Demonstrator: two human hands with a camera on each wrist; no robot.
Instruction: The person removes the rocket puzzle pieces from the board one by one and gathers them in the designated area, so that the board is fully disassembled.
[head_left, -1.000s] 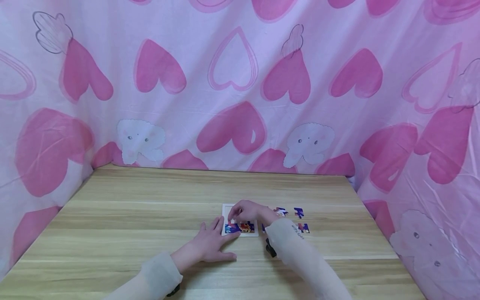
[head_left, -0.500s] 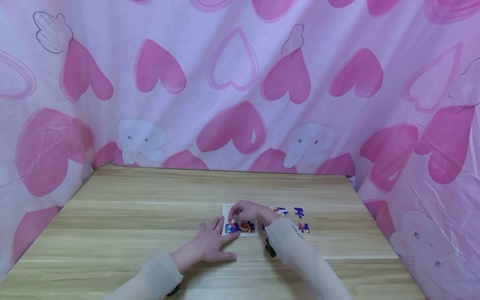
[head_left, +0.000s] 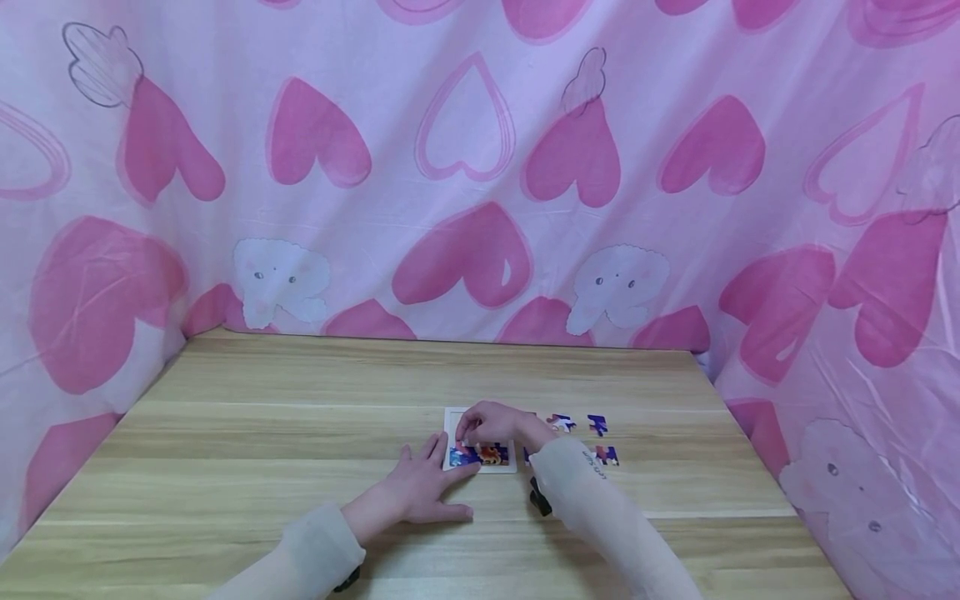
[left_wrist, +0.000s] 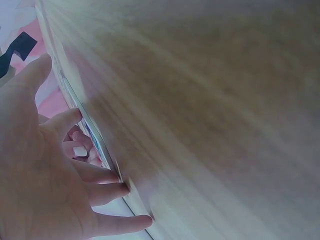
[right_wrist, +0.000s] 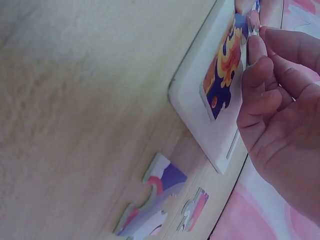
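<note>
A white puzzle tray lies on the table in the head view, its near part filled with joined jigsaw pieces in blue, orange and yellow. Above the left of these, my right hand pinches a small jigsaw piece between thumb and fingertips; the fingers partly cover it. My left hand rests with fingers spread at the tray's near left corner, some fingertips along its edge and the thumb on the table. In the left wrist view the left hand's fingers are straight.
Several loose jigsaw pieces lie right of the tray, among them a white and purple piece, a dark blue piece and a purple-red piece. The right forearm partly hides others. A pink heart-patterned curtain surrounds the wooden table.
</note>
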